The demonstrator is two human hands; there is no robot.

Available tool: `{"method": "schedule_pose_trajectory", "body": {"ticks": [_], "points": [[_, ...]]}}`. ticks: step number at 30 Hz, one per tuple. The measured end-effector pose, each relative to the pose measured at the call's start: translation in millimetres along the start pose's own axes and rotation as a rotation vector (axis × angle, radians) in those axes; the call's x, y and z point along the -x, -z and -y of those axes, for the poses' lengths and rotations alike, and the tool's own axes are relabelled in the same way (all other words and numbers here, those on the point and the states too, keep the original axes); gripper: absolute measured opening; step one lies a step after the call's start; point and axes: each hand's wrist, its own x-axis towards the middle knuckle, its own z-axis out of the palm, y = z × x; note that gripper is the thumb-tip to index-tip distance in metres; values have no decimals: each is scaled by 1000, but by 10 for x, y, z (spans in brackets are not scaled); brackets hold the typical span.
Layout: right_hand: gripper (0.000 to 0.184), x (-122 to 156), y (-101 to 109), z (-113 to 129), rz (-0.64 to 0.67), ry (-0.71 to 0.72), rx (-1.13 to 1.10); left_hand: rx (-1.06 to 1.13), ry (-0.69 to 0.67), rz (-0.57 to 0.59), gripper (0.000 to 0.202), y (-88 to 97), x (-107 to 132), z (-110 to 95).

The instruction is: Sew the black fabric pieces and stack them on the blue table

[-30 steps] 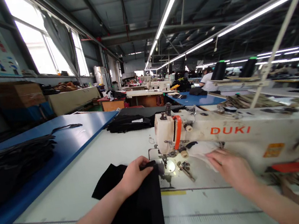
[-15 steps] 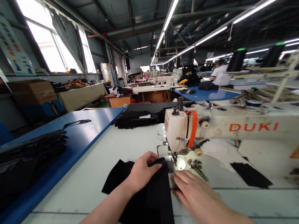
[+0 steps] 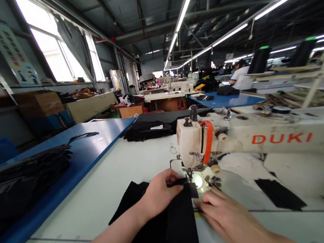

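A black fabric piece [image 3: 179, 226] lies flat on the machine table, its upper right corner close to the needle and presser foot of the sewing machine [image 3: 190, 143]. My left hand [image 3: 164, 191] rests over its upper edge, thumb and fingers closed on the cloth. A small dark grey strip [image 3: 194, 190] sticks out past the fabric's right edge. Just below that strip is my right hand [image 3: 222, 211], its fingers bent and pressed together. What those fingertips hold, if anything, cannot be made out. The lit needle plate [image 3: 198, 181] shows beside the foot.
Folded black cloth [image 3: 147, 129] is stacked behind the machine head. On the left, a blue table [image 3: 102, 133] carries a pile of black pieces [image 3: 25, 177]. Another black strip [image 3: 279, 193] lies right, under the machine arm. A person in white [image 3: 240, 77] is farther back.
The black fabric has shifted right and toward the machine, my left hand with it. My right hand has moved slightly right and nearer, its fingers now more pinched. The small grey strip remains by the foot.
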Motion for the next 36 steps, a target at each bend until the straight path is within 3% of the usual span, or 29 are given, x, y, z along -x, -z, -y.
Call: {"method": "schedule_pose_trajectory", "body": {"ticks": [4,9,17,36], "points": [[18,-60,-55,55,-13,2,20,-195,80,53,15,-97,-59,-16],[22,-36,40,6,9,34,-63,-290,75,59,16,-132,-67,5],[26,-14,75,-127,-2,94,-106,-268,105,32,16,-145,-58,12],[22,22,35,-140,-21,88,-134,-319,60,-5,17,-165,-42,-5]]}}
